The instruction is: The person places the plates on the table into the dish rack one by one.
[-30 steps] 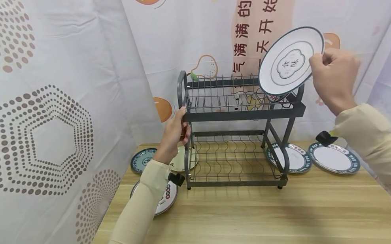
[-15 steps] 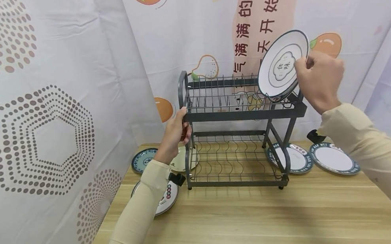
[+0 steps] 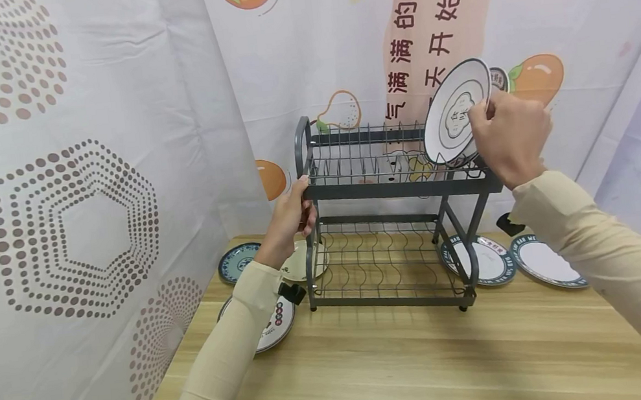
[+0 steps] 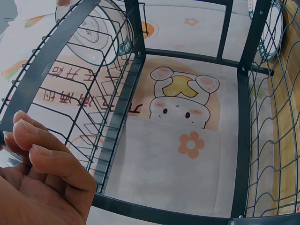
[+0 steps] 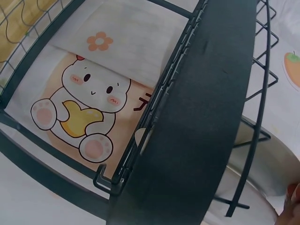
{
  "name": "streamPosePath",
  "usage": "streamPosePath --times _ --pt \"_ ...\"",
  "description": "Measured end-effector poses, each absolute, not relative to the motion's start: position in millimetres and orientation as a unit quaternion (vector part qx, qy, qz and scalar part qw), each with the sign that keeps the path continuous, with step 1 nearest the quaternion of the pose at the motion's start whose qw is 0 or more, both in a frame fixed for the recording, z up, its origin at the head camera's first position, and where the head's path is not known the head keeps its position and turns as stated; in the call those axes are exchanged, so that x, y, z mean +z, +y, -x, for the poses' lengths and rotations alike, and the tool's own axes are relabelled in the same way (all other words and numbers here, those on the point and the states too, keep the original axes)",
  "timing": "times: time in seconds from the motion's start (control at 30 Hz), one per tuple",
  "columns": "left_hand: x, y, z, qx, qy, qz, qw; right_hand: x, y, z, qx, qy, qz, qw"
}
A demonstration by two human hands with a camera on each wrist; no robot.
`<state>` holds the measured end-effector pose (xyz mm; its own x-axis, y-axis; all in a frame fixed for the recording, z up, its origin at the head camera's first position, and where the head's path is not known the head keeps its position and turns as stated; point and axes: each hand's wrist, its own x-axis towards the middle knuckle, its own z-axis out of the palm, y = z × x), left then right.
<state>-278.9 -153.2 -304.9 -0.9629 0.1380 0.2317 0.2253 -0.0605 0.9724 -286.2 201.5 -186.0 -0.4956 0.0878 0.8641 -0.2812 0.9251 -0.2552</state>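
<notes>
A dark grey two-tier dish rack point(image 3: 401, 189) stands on the table. My right hand point(image 3: 513, 134) pinches the right edge of a white plate point(image 3: 455, 114) with a dark rim and printed characters in its centre. The plate is tilted, its lower edge among the wires at the upper tier's right end. Behind it, the edge of another plate point(image 3: 499, 79) with a patterned rim shows. My left hand point(image 3: 284, 220) holds the upper tier's left front corner, thumb on the rail; in the left wrist view its fingers point(image 4: 61, 166) curl beside the rail. The right wrist view shows only a few right fingers point(image 5: 291, 206).
On the table left of the rack lie a blue patterned plate point(image 3: 238, 263), a cream plate point(image 3: 298, 264) and white plates point(image 3: 275, 325) with red marks. Two green-rimmed plates point(image 3: 488, 260) lie at the right. Printed curtains point(image 3: 339, 41) hang close behind and at the left.
My right hand has moved left and slightly down with the plate, which has turned more edge-on, uncovering the plate behind. The left hand keeps its hold on the rack.
</notes>
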Motion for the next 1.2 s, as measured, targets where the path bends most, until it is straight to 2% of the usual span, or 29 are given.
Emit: streamPosePath --times 0.43,0.77,1.2 --pt "-305.1 -153.3 280.5 -0.715 -0.684 0.136 0.035 -184.5 195.4 282.0 0.128 -0.881 -0.055 0.452" --pt "-306.2 -153.4 280.8 -0.718 -0.683 0.131 0.030 -177.3 197.6 276.7 0.077 -0.929 -0.035 0.361" --pt "-305.9 -153.3 280.0 -0.718 -0.683 0.131 0.033 -179.0 199.3 266.2 0.029 -0.936 -0.052 0.347"
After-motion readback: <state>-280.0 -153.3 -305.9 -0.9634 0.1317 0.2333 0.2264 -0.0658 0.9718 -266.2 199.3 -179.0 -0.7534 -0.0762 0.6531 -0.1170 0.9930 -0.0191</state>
